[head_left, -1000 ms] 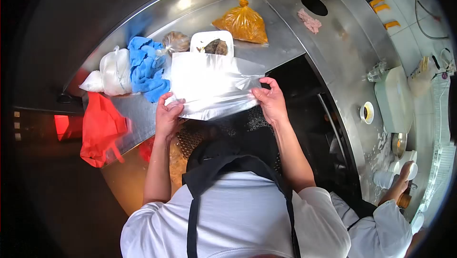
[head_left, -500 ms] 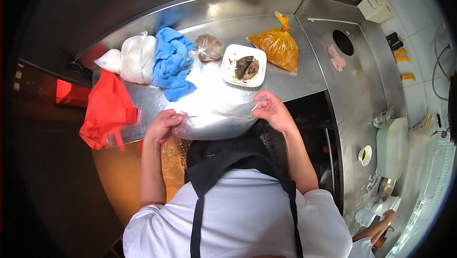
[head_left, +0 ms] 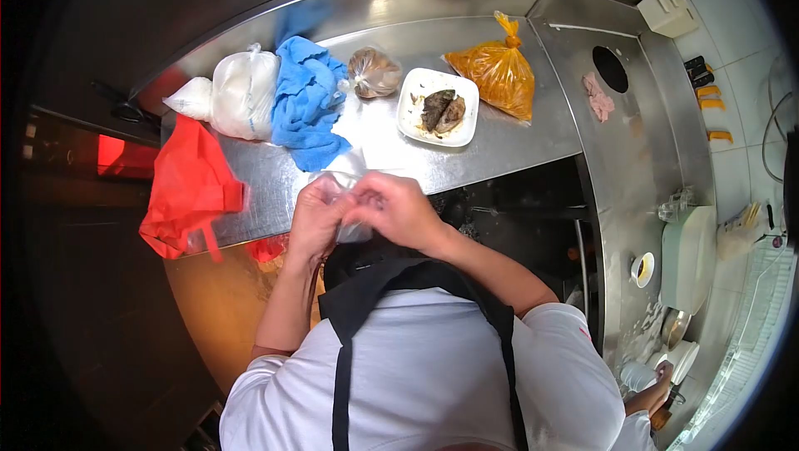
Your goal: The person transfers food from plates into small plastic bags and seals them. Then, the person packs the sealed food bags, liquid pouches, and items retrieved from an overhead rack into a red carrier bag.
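Observation:
In front of my apron, both hands are close together on a clear plastic bag [head_left: 355, 232], which is bunched between them. My left hand [head_left: 316, 214] pinches one side of it. The fingers of my right hand [head_left: 397, 208] are curled and slightly blurred against the gathered part. Beyond the hands, a white square dish [head_left: 414, 125] holds dark pieces of food [head_left: 441, 110]. A tied bag of orange liquid [head_left: 497, 76] lies to its right, and a small knotted bag with brown contents [head_left: 373, 73] to its left.
On the steel counter [head_left: 391, 151] lie a blue cloth [head_left: 304, 101], a filled white bag [head_left: 244, 95] and a red bag [head_left: 193, 185]. A pink cloth [head_left: 598, 96] sits near a round hole [head_left: 610, 69]. At lower right, a co-worker's hand [head_left: 657, 389] is near white containers.
My hands held the plastic bag stretched wide between them. Now my right hand has moved left to meet my left hand, and the bag is gathered up.

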`<act>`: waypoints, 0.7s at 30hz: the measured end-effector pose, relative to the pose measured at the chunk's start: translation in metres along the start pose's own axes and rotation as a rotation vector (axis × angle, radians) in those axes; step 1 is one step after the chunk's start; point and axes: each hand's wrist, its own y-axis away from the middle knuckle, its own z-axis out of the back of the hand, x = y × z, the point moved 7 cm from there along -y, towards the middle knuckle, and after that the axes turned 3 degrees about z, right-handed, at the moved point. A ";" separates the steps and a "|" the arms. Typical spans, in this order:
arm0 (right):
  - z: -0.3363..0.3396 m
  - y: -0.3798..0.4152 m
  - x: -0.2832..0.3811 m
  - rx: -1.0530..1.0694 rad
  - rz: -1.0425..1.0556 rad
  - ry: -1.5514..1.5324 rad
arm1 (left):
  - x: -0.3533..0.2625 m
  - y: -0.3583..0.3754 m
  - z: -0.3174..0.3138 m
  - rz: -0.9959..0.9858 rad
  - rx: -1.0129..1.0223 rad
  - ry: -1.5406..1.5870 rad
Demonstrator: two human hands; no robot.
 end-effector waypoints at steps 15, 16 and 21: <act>0.039 0.000 -0.034 -0.205 -0.122 0.181 | -0.028 -0.021 -0.027 -0.051 0.057 0.050; 0.045 -0.005 -0.041 -0.208 0.072 0.323 | -0.029 -0.021 -0.024 -0.023 -0.015 0.081; 0.103 0.014 -0.069 -0.186 -0.080 0.002 | -0.039 -0.026 0.017 -0.030 -0.124 0.036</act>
